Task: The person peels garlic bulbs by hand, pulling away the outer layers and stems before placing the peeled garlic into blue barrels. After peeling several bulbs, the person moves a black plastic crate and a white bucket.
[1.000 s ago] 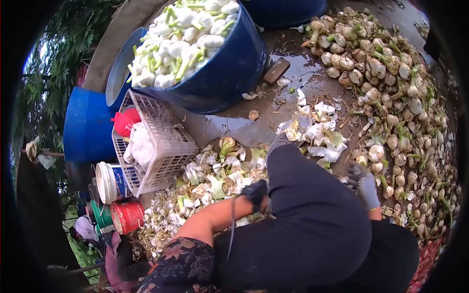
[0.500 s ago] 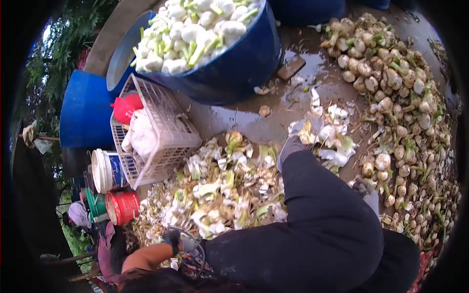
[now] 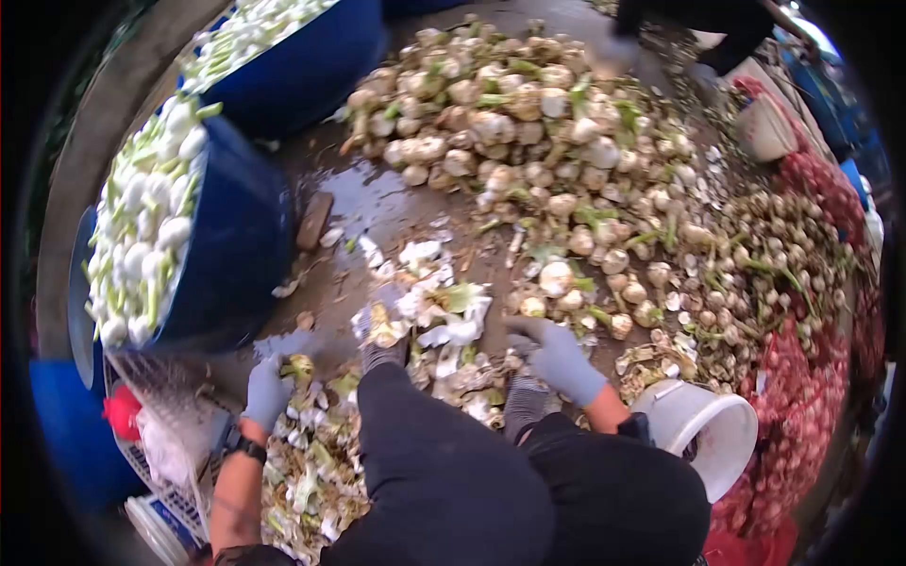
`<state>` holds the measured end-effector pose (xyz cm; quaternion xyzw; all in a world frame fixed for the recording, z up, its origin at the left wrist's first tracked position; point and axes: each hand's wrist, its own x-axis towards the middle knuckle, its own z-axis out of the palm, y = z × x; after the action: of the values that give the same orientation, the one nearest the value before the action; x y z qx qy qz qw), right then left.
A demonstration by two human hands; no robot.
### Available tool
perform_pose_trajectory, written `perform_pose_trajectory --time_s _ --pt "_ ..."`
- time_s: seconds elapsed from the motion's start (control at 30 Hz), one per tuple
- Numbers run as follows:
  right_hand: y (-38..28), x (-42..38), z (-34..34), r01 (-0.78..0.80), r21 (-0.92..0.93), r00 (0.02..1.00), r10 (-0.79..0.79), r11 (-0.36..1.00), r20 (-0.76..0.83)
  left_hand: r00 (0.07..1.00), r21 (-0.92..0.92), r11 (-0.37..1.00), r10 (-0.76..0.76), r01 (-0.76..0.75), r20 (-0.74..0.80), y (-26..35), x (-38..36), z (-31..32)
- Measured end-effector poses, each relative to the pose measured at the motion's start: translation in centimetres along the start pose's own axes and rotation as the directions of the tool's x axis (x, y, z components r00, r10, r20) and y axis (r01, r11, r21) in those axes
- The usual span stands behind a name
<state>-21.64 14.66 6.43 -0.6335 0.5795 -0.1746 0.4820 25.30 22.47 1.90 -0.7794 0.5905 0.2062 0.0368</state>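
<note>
My left hand [image 3: 268, 392], in a pale grey glove, is beside the heap of leaf and skin scraps [image 3: 316, 472]. A yellowish-green piece [image 3: 299, 369] lies at its blurred fingertips; whether it is gripped does not show. My right hand [image 3: 559, 360], also gloved, reaches over the ground right of my feet, its fingers slightly apart and nothing visible between them. Just beyond it lie loose bulbs, among them a whitish one [image 3: 556, 277]. The large pile of untrimmed bulbs [image 3: 500, 123] spreads farther out. White peelings [image 3: 453, 325] lie between the hands.
Blue tubs [image 3: 241, 236] at left hold white bulbs with green stems [image 3: 142, 245]. A plastic crate [image 3: 142, 462] stands below them. At right are a white bucket [image 3: 694, 424] and red net sacks [image 3: 793, 406]. Another person's dark-clothed legs [image 3: 741, 33] show at the top right.
The view has swung right, bringing the bucket and net sacks into sight. Both hands now reach forward on either side of my legs; my left was low near the scraps before.
</note>
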Motion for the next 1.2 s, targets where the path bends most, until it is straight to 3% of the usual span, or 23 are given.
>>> perform_pose_trajectory --time_s 0.07,0.13,0.23,0.27,0.3,0.33,0.37,0.4,0.43,0.47,0.5,0.53,0.57,0.63,0.67,0.7,0.77,0.87,0.9,1.03,1.1,1.13,1.2 --pt "-0.4 1.7 1.5 0.012 0.266 0.989 -0.051 0.964 0.140 0.932 -0.095 0.928 0.359 -0.361 -0.036 7.8 1.1 -4.7" --pt "-4.1 2.4 0.9 0.188 -0.003 0.975 -0.186 0.982 0.123 0.842 -0.069 0.840 0.540 -0.538 0.000 17.2 2.0 -7.9" --pt "-5.2 3.7 0.2 0.341 -0.544 0.932 -0.352 0.767 0.087 0.622 -0.183 0.614 0.783 -0.768 0.014 26.5 3.6 -7.0" --pt "-4.6 4.0 -0.4 0.325 -0.538 0.944 -0.297 0.778 0.142 0.579 -0.307 0.553 0.815 -0.774 0.009 29.4 3.6 -7.2" --pt "-3.7 4.0 -0.8 0.327 -0.542 0.943 -0.307 0.774 0.130 0.600 -0.236 0.598 0.797 -0.766 0.073 31.4 3.8 -7.4" --pt "-2.7 3.7 -1.3 0.218 -0.512 0.971 -0.236 0.831 0.031 0.699 -0.586 0.631 0.700 -0.508 0.148 32.5 4.3 -7.5" --pt "-1.8 3.6 -1.8 0.113 -0.471 0.985 -0.161 0.875 -0.063 0.747 -0.824 0.545 0.610 -0.154 0.263 33.3 4.9 -7.4" --pt "-0.9 3.6 -2.2 0.117 -0.474 0.982 -0.173 0.873 -0.077 0.739 -0.914 0.375 0.659 -0.158 0.142 33.4 5.7 -6.1" --pt "-0.1 3.2 -2.4 0.001 0.084 0.985 0.013 0.996 -0.174 0.692 -0.800 0.474 0.714 -0.367 0.106 33.7 5.8 -7.2" --pt "0.6 3.1 -2.5 -0.074 0.618 0.966 0.211 0.783 -0.151 0.603 -0.655 0.448 0.797 -0.609 -0.016 33.9 6.2 -6.1" --pt "1.1 3.2 -2.7 -0.059 0.615 0.966 0.199 0.786 -0.162 0.481 -0.457 0.383 0.869 -0.803 -0.115 34.1 6.3 -4.5" --pt "1.5 3.2 -2.9 -0.106 0.695 0.963 0.248 0.711 -0.108 0.512 -0.539 0.402 0.857 -0.740 -0.064 34.5 5.7 -3.8" --pt "1.7 3.1 -3.0 -0.153 0.764 0.955 0.291 0.627 -0.048 0.526 -0.559 0.381 0.842 -0.737 -0.119 34.5 6.2 -2.4" --pt "1.4 3.2 -2.9 -0.164 0.792 0.942 0.331 0.588 -0.050 0.510 -0.637 0.326 0.851 -0.699 -0.124 34.8 7.5 -2.0" --pt "1.5 3.1 -3.1 -0.147 0.798 0.948 0.315 0.584 -0.056 0.531 -0.644 0.315 0.830 -0.697 -0.169 35.0 7.6 -1.8" --pt "1.6 2.9 -3.1 -0.134 0.803 0.953 0.297 0.580 -0.056 0.598 -0.637 0.404 0.793 -0.656 -0.113 35.4 7.6 -2.5" --pt "1.4 2.7 -3.2 -0.080 0.805 0.961 0.261 0.589 -0.096 0.589 -0.644 0.415 0.805 -0.643 -0.068 35.7 8.6 -3.2" --pt "2.2 3.5 -3.3 0.061 0.786 0.967 0.159 0.616 -0.200 0.512 -0.595 0.343 0.848 -0.726 -0.136 36.4 8.8 -4.7" --pt "2.3 3.8 -3.4 0.022 0.860 0.969 0.202 0.510 -0.144 0.479 -0.566 0.324 0.865 -0.758 -0.148 36.5 8.7 -5.1" --pt "-0.4 4.0 -5.1 -0.078 0.844 0.962 0.263 0.531 -0.077 0.550 -0.625 0.390 0.832 -0.676 -0.076 35.9 8.8 -4.9" --pt "-0.5 3.9 -5.0 -0.061 0.838 0.973 0.220 0.542 -0.072 0.665 -0.945 0.271 0.742 -0.184 0.084 35.3 9.7 -3.0" --pt "-1.1 3.5 -5.4 -0.012 0.768 0.978 0.168 0.641 -0.125 0.665 -0.970 0.231 0.737 -0.076 0.124 35.1 9.7 -3.0" --pt "-1.3 3.3 -5.5 -0.023 0.775 0.967 0.211 0.632 -0.143 0.641 -0.971 0.234 0.753 -0.048 0.150 35.4 8.8 -3.7"
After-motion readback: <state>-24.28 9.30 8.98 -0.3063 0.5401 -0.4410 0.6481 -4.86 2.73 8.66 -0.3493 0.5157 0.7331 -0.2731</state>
